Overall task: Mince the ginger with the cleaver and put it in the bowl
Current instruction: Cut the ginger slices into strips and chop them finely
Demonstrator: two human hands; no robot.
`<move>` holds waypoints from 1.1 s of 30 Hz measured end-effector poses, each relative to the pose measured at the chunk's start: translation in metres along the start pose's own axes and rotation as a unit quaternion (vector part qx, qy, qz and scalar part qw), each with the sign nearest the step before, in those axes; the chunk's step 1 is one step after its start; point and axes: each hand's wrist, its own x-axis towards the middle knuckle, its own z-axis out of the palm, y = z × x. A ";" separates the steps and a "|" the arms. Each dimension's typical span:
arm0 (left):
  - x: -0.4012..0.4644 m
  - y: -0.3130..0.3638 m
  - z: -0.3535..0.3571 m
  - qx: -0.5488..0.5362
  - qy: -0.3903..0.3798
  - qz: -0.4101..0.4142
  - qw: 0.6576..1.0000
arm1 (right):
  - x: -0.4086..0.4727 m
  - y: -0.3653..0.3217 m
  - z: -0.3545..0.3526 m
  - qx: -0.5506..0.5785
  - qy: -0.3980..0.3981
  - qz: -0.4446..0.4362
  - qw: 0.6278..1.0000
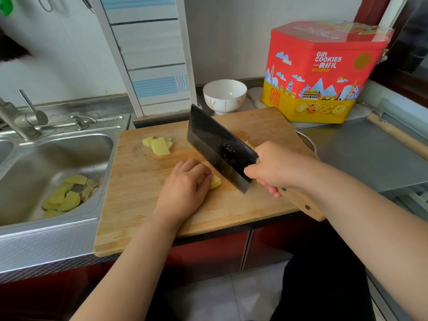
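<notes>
Board (139,181): one cleaver (220,147), one bowl (224,96)

— What is carried by the table (361,147)?

— A wooden cutting board (143,202) is laid across its front edge, overhanging slightly. Behind the board a white bowl (224,95) is set, and beside that a red and yellow cookie tin (324,72) is stood near the wall.

— Is anything else placed there?

— A wooden rolling pin (398,133) is laid at the right side. A steel sink (46,158) is sunk into the table on the left, with pale yellow slices (67,195) left in its basin. A metal rim (309,141) is seen under the board's right edge; what it belongs to cannot be told.
</notes>
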 end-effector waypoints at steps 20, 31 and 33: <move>0.002 -0.003 0.001 -0.009 -0.017 -0.011 1.000 | 0.009 -0.037 -0.008 -0.109 -0.075 -0.004 0.991; -0.003 0.000 -0.001 0.004 0.013 -0.011 1.000 | 0.005 0.000 0.011 -0.003 -0.033 0.021 0.999; -0.004 0.000 -0.001 0.007 0.020 -0.013 1.000 | 0.001 0.003 0.007 0.012 -0.026 0.019 0.999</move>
